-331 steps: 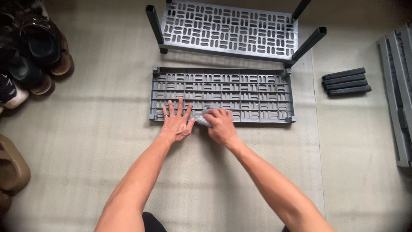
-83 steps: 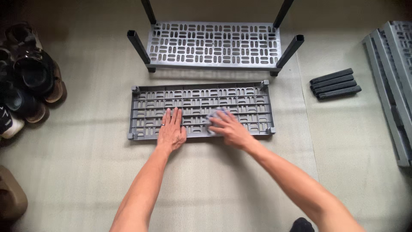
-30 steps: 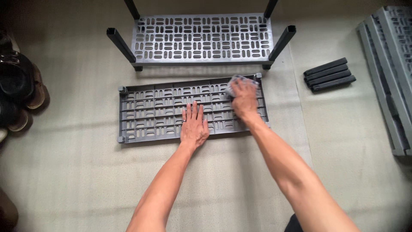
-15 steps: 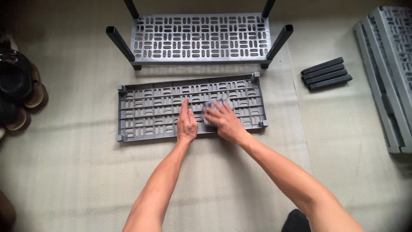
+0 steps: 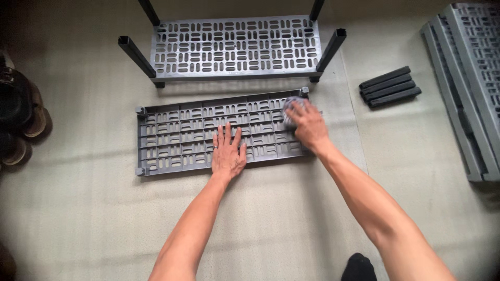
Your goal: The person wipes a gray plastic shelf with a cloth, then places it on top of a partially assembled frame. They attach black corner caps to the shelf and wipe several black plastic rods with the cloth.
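A grey slotted plastic shelf panel (image 5: 177,138) lies flat on the beige mat, underside up. My left hand (image 5: 228,153) rests flat on its near edge, fingers spread, holding nothing. My right hand (image 5: 307,125) presses a small grey cloth (image 5: 289,106) against the panel's far right corner; most of the cloth is hidden under the fingers. Just beyond the panel stands a second grey shelf (image 5: 234,47) with black legs (image 5: 134,54) fitted at its corners.
A bundle of black leg tubes (image 5: 389,86) lies to the right. More grey shelf panels (image 5: 469,88) are stacked at the right edge. Dark shoes (image 5: 18,117) sit at the left edge. A dark sock tip (image 5: 358,268) shows at the bottom.
My right hand has slid the cloth from the middle of the panel back to its right end. My left hand has stayed flat on the near edge.
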